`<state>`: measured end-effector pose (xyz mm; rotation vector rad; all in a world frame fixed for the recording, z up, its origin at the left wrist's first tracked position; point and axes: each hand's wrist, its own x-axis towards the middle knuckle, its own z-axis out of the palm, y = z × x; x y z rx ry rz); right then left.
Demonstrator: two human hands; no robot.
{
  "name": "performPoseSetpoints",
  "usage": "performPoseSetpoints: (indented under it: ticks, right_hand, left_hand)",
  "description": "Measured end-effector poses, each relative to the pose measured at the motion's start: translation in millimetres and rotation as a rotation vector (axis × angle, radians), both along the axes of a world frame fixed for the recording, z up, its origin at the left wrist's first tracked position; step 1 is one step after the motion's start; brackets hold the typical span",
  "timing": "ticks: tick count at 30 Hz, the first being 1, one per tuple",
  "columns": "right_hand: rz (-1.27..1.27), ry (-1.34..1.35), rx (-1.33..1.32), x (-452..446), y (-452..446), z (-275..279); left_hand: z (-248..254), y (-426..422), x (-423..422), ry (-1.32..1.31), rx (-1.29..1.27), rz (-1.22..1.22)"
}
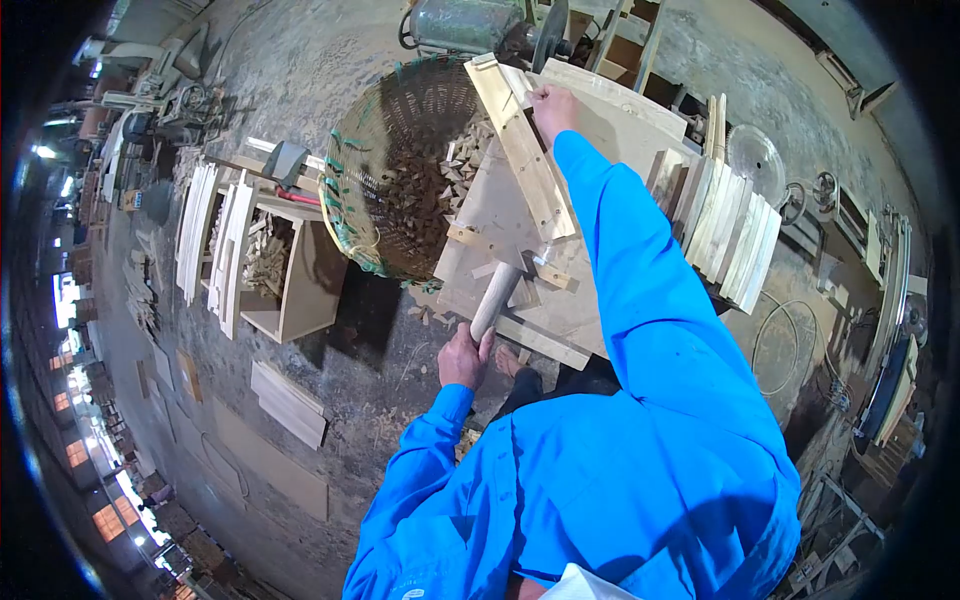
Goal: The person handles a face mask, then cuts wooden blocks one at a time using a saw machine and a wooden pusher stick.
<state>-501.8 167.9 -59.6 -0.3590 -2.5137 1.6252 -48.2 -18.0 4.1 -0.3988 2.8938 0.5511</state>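
My left hand (462,357) is closed around the near end of a pale wooden piece (494,300), which slants up over the front of a worktable board (470,280). My right hand (553,108) reaches to the far side of the board. Its fingers are closed at the end of a short light piece of wood (517,84); the grip is partly hidden. Beside it lies a long wooden bar (520,145) with dark holes. A smaller wooden strip (475,240) and a block with holes (552,275) sit near the far end of the left hand's piece.
A wicker basket (350,220) of wood offcuts stands left of the board. Beyond the board is a motor (460,25) with a dark disc (552,35). Stacked slats (725,230) stand at right, near a round saw blade (755,160). A hammer (287,165) lies by a wooden box (315,270).
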Motion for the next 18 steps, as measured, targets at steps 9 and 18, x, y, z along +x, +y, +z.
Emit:
performPoseSetpoints:
  ticks: [9, 18]
  right_hand:
    - [-0.020, 0.033, 0.019, -1, -2, 6]
    - [-0.021, 0.166, 0.094, -9, -11, 4]
  left_hand:
    - [-5, -5, -7, -0.017, 0.011, -0.002]
    - [-24, -18, -13, 0.005, -0.007, 0.000]
